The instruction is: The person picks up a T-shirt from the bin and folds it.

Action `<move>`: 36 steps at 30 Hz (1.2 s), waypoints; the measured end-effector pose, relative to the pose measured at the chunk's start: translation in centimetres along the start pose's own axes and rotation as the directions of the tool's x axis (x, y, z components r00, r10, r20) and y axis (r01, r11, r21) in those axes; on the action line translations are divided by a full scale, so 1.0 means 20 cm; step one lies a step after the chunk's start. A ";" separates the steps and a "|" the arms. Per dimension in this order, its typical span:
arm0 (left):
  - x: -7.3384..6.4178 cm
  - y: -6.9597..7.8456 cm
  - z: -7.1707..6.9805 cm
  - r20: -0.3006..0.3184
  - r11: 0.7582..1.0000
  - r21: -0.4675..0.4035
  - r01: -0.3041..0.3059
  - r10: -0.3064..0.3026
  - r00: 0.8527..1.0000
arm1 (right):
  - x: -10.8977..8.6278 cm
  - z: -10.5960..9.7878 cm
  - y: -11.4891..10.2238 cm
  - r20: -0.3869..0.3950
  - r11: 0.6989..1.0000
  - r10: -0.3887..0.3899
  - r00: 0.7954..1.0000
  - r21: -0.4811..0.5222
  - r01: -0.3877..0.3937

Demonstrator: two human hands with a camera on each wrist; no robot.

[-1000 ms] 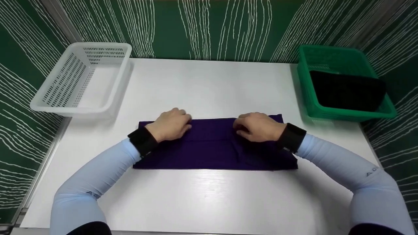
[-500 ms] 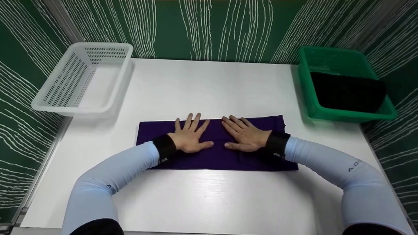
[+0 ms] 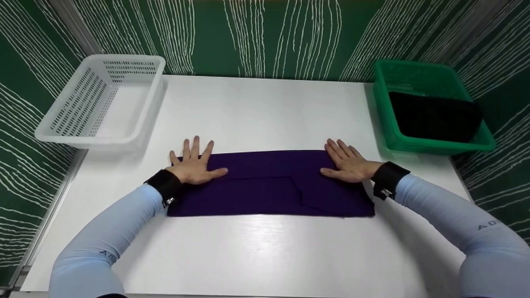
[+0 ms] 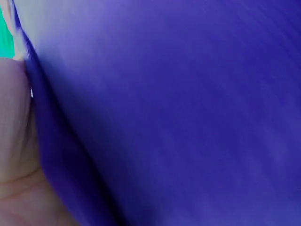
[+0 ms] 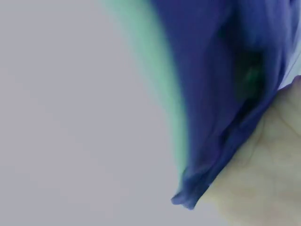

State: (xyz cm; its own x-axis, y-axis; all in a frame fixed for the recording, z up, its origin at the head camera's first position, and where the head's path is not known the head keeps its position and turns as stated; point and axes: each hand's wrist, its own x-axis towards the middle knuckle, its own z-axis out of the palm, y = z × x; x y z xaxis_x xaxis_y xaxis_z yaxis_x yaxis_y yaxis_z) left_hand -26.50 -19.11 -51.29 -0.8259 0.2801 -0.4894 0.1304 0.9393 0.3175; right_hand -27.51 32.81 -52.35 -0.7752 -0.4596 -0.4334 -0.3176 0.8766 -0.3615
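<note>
A dark purple folded cloth point(image 3: 256, 196) lies as a wide flat rectangle on the white table, with a crease line across its upper layer. My left hand point(image 3: 191, 169) rests on its left end, fingers straight and spread, tips past the far edge. At the other end, my right hand point(image 3: 350, 166) lies flat with straight fingers, also reaching the far edge. In the left wrist view, purple fabric point(image 4: 178, 108) fills most of the picture beside the palm point(image 4: 16, 132). The right wrist view catches the cloth's side edge point(image 5: 207, 94), its layers slightly parted, against the palm point(image 5: 268, 165).
A white slotted basket point(image 3: 143, 120) stands at the back left of the table point(image 3: 265, 111). At the back right is a green basket point(image 3: 439, 145) with a black folded item point(image 3: 434, 118) in it. Green walls with white streaks enclose three sides.
Both hands went from curled fingers to flat at the cloth's middle, then slid outward to its opposite ends. The cloth stays in place, its right end now flatter.
</note>
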 end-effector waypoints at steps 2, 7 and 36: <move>-0.02 -0.03 -0.02 -0.001 0.999 -0.007 0.031 -0.031 1.000 | 0.00 0.00 0.06 -0.003 0.999 0.041 0.999 0.006 -0.041; -0.03 -0.08 -0.05 -0.016 0.996 -0.006 0.093 -0.093 0.996 | -0.01 -0.04 0.11 -0.021 0.998 0.059 0.998 0.019 -0.059; -0.08 0.19 0.01 -0.090 0.771 0.383 -0.508 0.579 0.811 | -0.06 0.14 -0.55 -0.220 0.990 0.014 0.975 -0.132 -0.044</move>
State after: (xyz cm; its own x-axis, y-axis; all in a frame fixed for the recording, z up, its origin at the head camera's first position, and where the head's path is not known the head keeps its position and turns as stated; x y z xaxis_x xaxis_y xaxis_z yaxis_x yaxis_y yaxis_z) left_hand -24.48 -15.98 -49.51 -0.6435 0.7526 -0.1398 0.7303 0.6583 0.1824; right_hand -21.53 23.40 -50.25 -0.8808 -0.4043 -0.2462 -0.3523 0.9073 -0.2297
